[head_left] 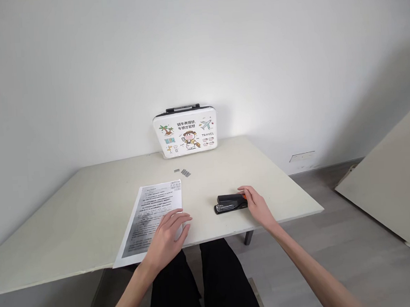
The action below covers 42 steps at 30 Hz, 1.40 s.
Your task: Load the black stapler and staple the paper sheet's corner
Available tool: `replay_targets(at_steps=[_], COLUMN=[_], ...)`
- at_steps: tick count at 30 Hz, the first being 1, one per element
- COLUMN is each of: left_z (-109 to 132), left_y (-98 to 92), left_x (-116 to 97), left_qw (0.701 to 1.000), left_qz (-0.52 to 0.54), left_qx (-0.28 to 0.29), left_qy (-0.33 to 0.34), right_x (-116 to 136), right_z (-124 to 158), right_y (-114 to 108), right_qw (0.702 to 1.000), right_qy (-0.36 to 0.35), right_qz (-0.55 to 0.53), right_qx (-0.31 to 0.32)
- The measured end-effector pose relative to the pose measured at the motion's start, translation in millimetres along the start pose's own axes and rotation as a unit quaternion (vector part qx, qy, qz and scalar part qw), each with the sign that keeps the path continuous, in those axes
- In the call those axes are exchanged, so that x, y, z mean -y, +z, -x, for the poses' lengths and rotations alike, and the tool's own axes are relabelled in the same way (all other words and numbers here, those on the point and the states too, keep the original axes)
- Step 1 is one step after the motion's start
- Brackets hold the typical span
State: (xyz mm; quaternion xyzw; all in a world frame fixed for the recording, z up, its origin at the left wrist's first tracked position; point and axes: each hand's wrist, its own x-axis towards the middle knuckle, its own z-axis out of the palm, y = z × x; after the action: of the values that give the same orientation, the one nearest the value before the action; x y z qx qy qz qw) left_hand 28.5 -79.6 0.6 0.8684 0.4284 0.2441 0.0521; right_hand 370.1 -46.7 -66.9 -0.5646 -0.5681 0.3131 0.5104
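Observation:
A printed paper sheet (152, 219) lies on the white table (73, 212) in front of me. My left hand (168, 237) rests flat on the sheet's lower right corner, fingers stretched out. A black stapler (229, 204) with an orange end lies to the right of the sheet. My right hand (256, 206) touches the stapler's right end, its fingers curved against it without lifting it. Small strips of staples (183, 172) lie beyond the paper, further back on the table.
A small white case (185, 132) with cartoon travel pictures and a black handle leans against the wall at the back of the table. A large pale board (390, 184) leans at the right, over grey floor. My dark trousers show under the table's front edge.

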Motion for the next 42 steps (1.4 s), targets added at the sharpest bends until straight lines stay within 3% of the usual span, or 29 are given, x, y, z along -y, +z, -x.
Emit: replay_targets(at_steps=[6, 13, 16, 23, 27, 30, 34, 38, 42], left_z=[-29, -81, -88, -63, -81, -118, -166, -188, -184], left_y=[25.4, 70.6, 75.8, 39.0, 21.5, 24.1, 41.5, 55.0, 55.4], left_x=[-21, -33, -32, 6, 45, 77, 107, 113, 103], left_qw=[0.999, 0.997, 0.998, 0.998, 0.998, 0.991, 0.984, 0.982, 0.985], left_qz=[0.050, 0.072, 0.067, 0.050, -0.038, -0.092, -0.118, -0.127, -0.113], left_qx=[0.004, 0.022, 0.012, 0.037, 0.005, -0.006, -0.004, 0.002, 0.004], left_qy=[-0.016, -0.019, -0.015, 0.003, -0.052, -0.095, -0.133, -0.142, -0.132], right_x=[4, 11, 12, 13, 13, 14, 16, 17, 15], right_z=[0, 5, 4, 4, 4, 4, 3, 2, 1], right_y=[3, 2, 3, 4, 5, 5, 4, 4, 5], right_qw=[1.000, 0.999, 0.999, 0.999, 0.999, 0.999, 1.000, 1.000, 1.000], right_qy=[0.000, 0.033, 0.021, 0.009, 0.010, 0.013, 0.019, 0.028, 0.024], right_qz=[0.013, 0.015, 0.031, 0.043, 0.042, 0.037, 0.019, 0.010, 0.014], right_qx=[-0.009, -0.006, 0.003, 0.003, 0.000, -0.001, -0.013, -0.008, -0.013])
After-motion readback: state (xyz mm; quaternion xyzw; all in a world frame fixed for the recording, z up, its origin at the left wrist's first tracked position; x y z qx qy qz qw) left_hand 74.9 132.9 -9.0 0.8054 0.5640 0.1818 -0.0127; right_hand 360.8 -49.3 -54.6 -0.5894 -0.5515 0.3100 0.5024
